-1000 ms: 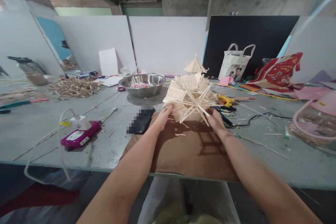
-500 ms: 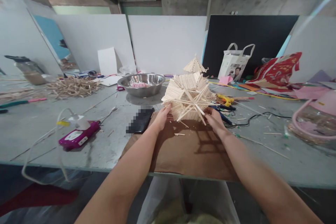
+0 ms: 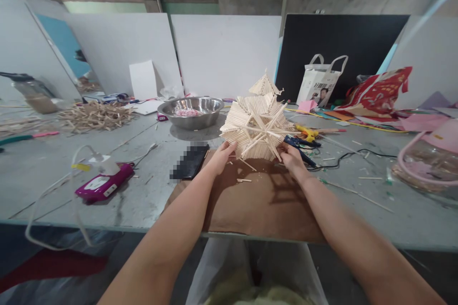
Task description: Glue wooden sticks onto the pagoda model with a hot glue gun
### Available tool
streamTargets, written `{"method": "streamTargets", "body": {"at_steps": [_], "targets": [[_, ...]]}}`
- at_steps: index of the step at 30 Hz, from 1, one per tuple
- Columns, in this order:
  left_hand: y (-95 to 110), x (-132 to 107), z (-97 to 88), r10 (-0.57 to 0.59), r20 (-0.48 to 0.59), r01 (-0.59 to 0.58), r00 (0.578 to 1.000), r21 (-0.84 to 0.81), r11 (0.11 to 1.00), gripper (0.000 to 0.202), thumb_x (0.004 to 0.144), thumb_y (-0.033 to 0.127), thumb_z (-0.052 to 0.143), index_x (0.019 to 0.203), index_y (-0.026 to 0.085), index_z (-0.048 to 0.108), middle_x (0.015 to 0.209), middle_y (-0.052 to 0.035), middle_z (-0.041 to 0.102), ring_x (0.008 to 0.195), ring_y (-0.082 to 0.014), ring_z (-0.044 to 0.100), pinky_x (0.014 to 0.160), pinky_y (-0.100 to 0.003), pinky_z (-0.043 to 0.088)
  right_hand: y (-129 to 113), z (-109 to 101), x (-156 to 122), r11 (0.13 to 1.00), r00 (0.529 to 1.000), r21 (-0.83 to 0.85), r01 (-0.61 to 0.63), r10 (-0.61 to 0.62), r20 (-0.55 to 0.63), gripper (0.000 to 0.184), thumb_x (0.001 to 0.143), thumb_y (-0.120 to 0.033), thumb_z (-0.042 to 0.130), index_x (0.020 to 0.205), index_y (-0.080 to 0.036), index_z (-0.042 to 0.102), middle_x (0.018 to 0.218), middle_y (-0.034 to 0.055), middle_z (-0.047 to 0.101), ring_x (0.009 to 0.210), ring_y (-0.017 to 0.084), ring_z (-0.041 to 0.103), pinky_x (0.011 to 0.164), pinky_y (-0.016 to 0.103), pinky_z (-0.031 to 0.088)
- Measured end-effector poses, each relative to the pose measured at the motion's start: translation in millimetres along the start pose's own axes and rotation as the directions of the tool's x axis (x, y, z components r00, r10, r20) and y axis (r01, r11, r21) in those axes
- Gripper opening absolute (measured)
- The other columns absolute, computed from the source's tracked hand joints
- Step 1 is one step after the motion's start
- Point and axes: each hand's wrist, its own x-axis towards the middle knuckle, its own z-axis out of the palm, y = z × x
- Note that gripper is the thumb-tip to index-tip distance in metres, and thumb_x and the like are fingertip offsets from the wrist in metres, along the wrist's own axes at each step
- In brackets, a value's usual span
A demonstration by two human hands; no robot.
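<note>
I see left hand [image 3: 222,156] and right hand [image 3: 291,158] holding the stick model [image 3: 259,131] between them, beyond the worktop's [image 3: 139,205] near edge.

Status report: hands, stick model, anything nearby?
Left hand and right hand holding stick model at opposite sides. Loose sticks on brown sheet below. Dark-blue tool close beside right hand.
</note>
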Motion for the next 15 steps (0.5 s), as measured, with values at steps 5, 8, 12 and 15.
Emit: {"method": "streamTargets", "body": {"at_steps": [5, 8, 12, 15], "targets": [[2.9, -2.9, 1.9, 0.03, 0.009, -0.03, 1.0, 0.041, 0.999, 0.033, 0.062, 0.036, 0.064, 0.09, 0.019, 0.057, 0.085, -0.0018, 0.058, 0.067, -0.0104, 0.054, 0.053, -0.019, 0.041, 0.7, -0.4, 0.8, 1.0, 1.0, 0.006, -0.012, 0.012, -0.012, 0.024, 0.058, -0.023, 0.052, 0.082, -0.02, 0.057, 0.063, -0.0025, 0.057, 0.05, 0.012, 0.049, 0.047, 0.025, 0.045], [3.9, -3.7, 5.3, 0.043, 0.029, -0.045, 0.999, 0.055, 0.998, 0.038, 0.058, 0.031, 0.068, 0.092, 0.019, 0.055, 0.089, -0.0019, 0.059, 0.069, -0.0107, 0.055, 0.054, -0.019, 0.041, -0.5, 0.5, 0.9, 0.999, 0.999, 0.012, -0.034, 0.034, -0.024, 0.024, 0.059, -0.027, 0.052, 0.082, -0.02, 0.056, 0.065, -0.0018, 0.057, 0.05, 0.012, 0.049, 0.048, 0.026, 0.046], [4.4, -3.1, 9.8, 0.05, 0.046, -0.052, 0.998, 0.055, 0.997, 0.044, 0.058, 0.033, 0.068, 0.096, 0.019, 0.051, 0.094, -0.0035, 0.059, 0.074, -0.0132, 0.056, 0.06, -0.023, 0.046, 0.0, 1.3, 2.4, 0.999, 0.998, -0.01, -0.043, 0.043, -0.046, 0.022, 0.059, -0.029, 0.05, 0.079, -0.019, 0.055, 0.068, -0.001, 0.058, 0.052, 0.012, 0.05, 0.05, 0.027, 0.046], [4.0, -1.9, 10.4, 0.056, 0.039, -0.058, 0.998, 0.063, 0.996, 0.045, 0.059, 0.033, 0.068, 0.098, 0.018, 0.05, 0.095, -0.0041, 0.058, 0.073, -0.0127, 0.056, 0.06, -0.025, 0.047, 1.2, 1.3, 4.1, 0.998, 0.998, -0.049, -0.038, 0.036, -0.051, 0.021, 0.058, -0.026, 0.05, 0.076, -0.019, 0.055, 0.069, -0.0006, 0.059, 0.053, 0.012, 0.051, 0.053, 0.027, 0.047]]}}
